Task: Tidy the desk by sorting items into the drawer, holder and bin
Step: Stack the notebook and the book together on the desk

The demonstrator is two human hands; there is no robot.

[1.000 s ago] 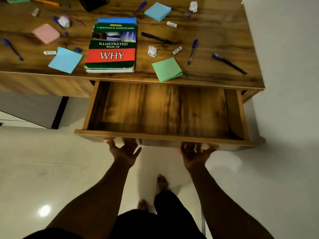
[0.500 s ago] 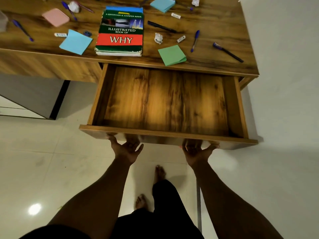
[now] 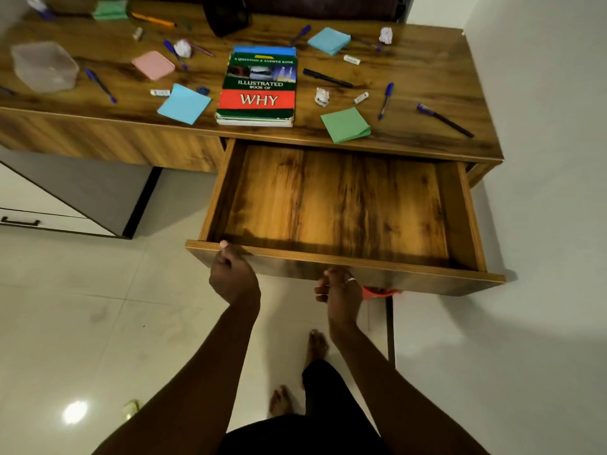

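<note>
While the drawer (image 3: 328, 259) stands pulled far out from under the right half of the desk (image 3: 427, 73), the left hand (image 3: 234, 277) grips the left end of its front panel; the thumb (image 3: 224, 245) lies over the top edge and the other fingers curl in below it against the panel's face, so the front is pinched between them. The right hand (image 3: 340, 292) sits lower, against the bottom edge of the same panel near its middle; its fingers are curled together, but I cannot tell whether they hold the panel or anything else; a ring (image 3: 350, 280) shows on one finger, and an orange-red cord (image 3: 381, 293) hangs just beside the hand under the drawer. On the desktop a book (image 3: 259, 90) titled "Illustrated Book of Why" lies flat near the front edge, just behind the drawer's left corner; a green sticky pad (image 3: 345, 124) lies to its right and a blue sticky pad (image 3: 184, 103) to its left; a black pen (image 3: 326, 77), a blue pen (image 3: 386, 100) and a dark marker (image 3: 445, 120) lie scattered further right, with a crumpled paper ball (image 3: 322, 96) between book and blue pen; a pink pad (image 3: 153, 64) and a clear plastic tub (image 3: 44, 65) lie toward the left end; a black holder (image 3: 226, 14) stands at the back edge behind the book.
</note>
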